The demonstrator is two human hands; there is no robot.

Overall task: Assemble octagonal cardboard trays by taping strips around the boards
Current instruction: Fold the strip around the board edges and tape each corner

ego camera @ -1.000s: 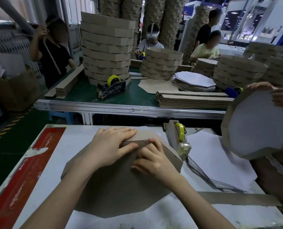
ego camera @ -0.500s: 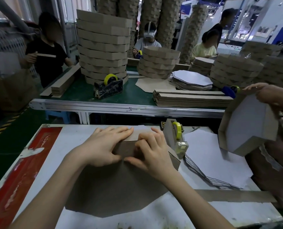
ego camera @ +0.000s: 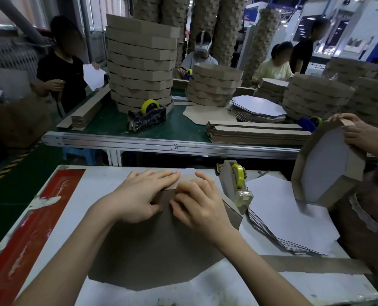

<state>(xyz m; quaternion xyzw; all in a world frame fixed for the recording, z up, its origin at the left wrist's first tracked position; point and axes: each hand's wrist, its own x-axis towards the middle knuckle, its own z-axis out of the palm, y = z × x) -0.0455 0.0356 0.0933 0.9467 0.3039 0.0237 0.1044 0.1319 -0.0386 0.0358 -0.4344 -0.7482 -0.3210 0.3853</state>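
Hands, two, meet at frame centre on one brown octagonal board [ego camera: 157, 250] lying flat on my desk [ego camera: 216, 288]. My left hand [ego camera: 139, 195] lies flat, fingers straight, pressing one upright strip [ego camera: 231, 212] at the board's far edge. My right hand [ego camera: 196, 204] pinches that strip with bent fingers. One tape dispenser [ego camera: 236, 186] stands just right of them, and one loose strip [ego camera: 311, 265] lies lower right. Both hands stay where they were half a second ago. The neighbour's tray [ego camera: 325, 166] at right has turned more face-on.

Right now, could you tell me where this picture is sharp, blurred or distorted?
Head view: left hand and right hand on the cardboard strip are sharp; frame edges smear; the wide lens stretches the white table's corners; the red panel glares.
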